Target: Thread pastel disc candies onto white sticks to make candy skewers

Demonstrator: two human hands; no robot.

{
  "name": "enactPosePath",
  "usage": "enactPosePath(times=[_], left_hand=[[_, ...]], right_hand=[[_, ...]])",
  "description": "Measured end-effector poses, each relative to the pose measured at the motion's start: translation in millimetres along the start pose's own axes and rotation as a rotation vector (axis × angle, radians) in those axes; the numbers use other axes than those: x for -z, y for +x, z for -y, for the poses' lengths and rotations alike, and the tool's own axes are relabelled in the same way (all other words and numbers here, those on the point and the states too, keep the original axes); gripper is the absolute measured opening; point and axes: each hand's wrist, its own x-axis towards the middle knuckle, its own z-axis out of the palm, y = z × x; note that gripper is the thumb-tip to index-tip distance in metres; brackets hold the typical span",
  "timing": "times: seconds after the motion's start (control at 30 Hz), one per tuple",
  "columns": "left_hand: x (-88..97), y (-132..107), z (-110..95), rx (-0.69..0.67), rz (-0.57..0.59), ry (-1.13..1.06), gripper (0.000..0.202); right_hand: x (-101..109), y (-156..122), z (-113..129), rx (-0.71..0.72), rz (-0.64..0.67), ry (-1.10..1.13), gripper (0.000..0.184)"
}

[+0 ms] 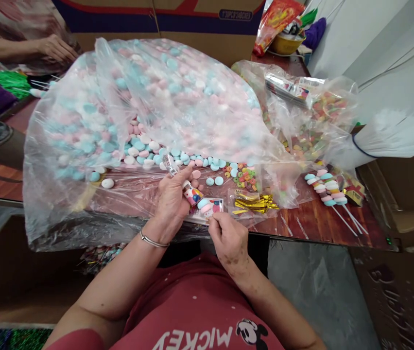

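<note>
My left hand (172, 200) is closed around a clear printed wrapper (193, 195), whose crumpled end sticks up past the thumb. A marshmallow skewer (204, 206) with blue, white and pink pieces is at the wrapper's lower end, between my hands. My right hand (230, 240) pinches at its near end; the fist hides most of the stick. Beneath the skewer, a stack of printed wrappers (218, 202) lies at the table edge. Gold twist ties (258, 203) lie in a small clear bag to the right.
A big clear bag of marshmallows (178, 102) spreads over the table, with loose marshmallows and gummy rings (245, 178) at its mouth. Finished-looking skewers (326, 187) lie right, near a bundle of white sticks (396, 133). Another person's hand (58, 48) is at the upper left.
</note>
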Motion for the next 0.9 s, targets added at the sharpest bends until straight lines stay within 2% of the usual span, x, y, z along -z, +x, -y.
enactPosePath(times=[0.13, 0.27, 0.33, 0.43, 0.6, 0.67, 0.77, 0.9], left_hand=[[0.5, 0, 7, -0.015, -0.001, -0.039, 0.033], [1.6, -2, 12, -0.038, 0.06, -0.054, 0.039], [1.5, -4, 15, -0.031, 0.095, -0.054, 0.039], [0.5, -9, 19, -0.002, 0.14, -0.046, 0.039], [0.5, -16, 27, 0.072, 0.225, -0.083, 0.045], [1.5, -18, 29, 0.073, 0.227, -0.079, 0.045], [2.2, -22, 34, 0.047, 0.221, -0.053, 0.043], [0.8, -26, 40, -0.014, 0.242, -0.007, 0.037]], right_hand=[[-6, 1, 2, 0.158, -0.095, -0.211, 0.025], [-9, 3, 4, 0.19, -0.104, -0.305, 0.031], [-10, 3, 4, 0.175, -0.091, -0.268, 0.03], [-10, 3, 4, 0.012, -0.004, -0.004, 0.023], [-9, 11, 9, -0.58, 0.231, 0.771, 0.023], [-10, 14, 11, -0.73, 0.258, 0.972, 0.024], [-11, 17, 11, -0.765, 0.272, 1.017, 0.025], [-5, 18, 7, -0.566, 0.203, 0.697, 0.021]])
